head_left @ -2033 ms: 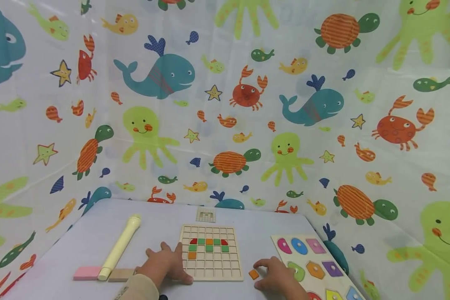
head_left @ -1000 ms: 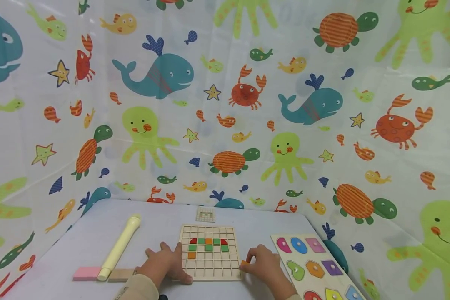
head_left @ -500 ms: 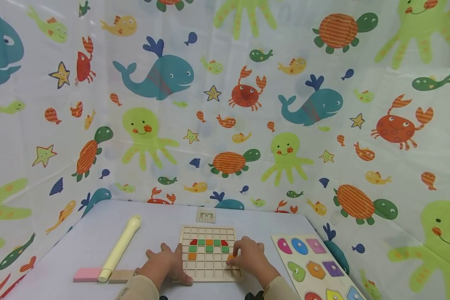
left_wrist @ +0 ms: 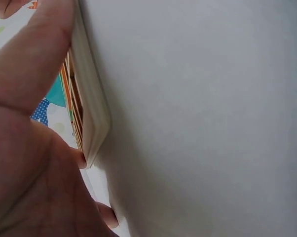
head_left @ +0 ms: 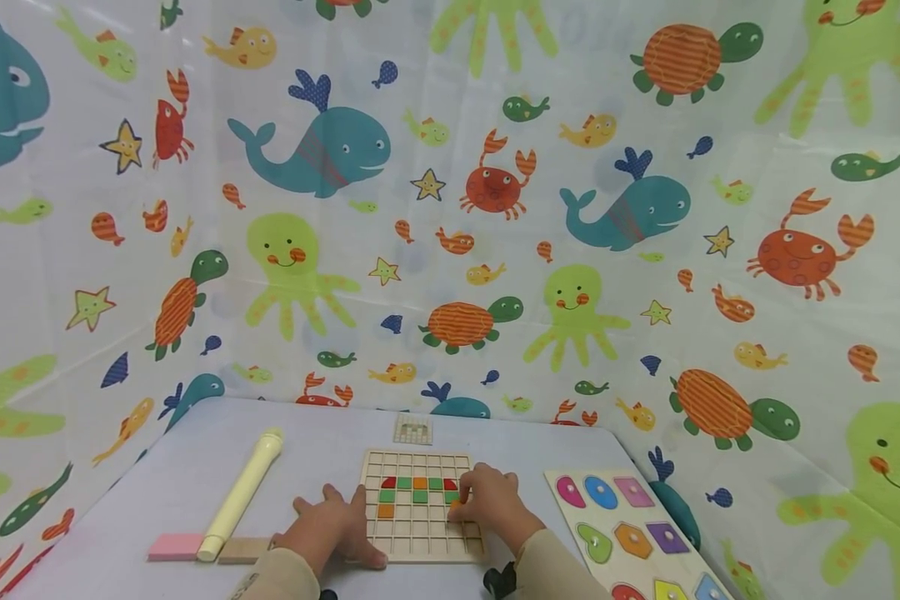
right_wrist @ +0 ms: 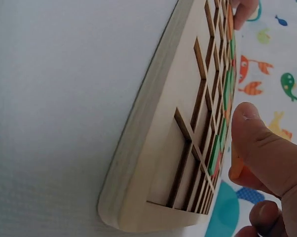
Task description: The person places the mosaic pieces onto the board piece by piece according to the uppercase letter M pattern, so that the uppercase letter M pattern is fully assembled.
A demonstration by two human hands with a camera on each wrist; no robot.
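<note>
The right hand pinches a small orange tile between thumb and curled fingertips, holding it over the right part of the wooden grid board, just right of the coloured tiles already seated there; the right wrist view shows the thumb lying across the tile above the board's cells. The left hand lies flat with straight, spread fingers on the table, its thumb pressed along the board's left edge, as the left wrist view confirms with the thumb against the board's side. In the board sit a row of red, green and orange tiles, a green row below it and one orange tile at the lower left of the pattern. Behind the board lies a small pattern card. To the left lie a cream recorder, a pink block and a tan block. To the right lies a shape puzzle board with coloured pegged pieces. A sea-creature curtain surrounds the table.
</note>
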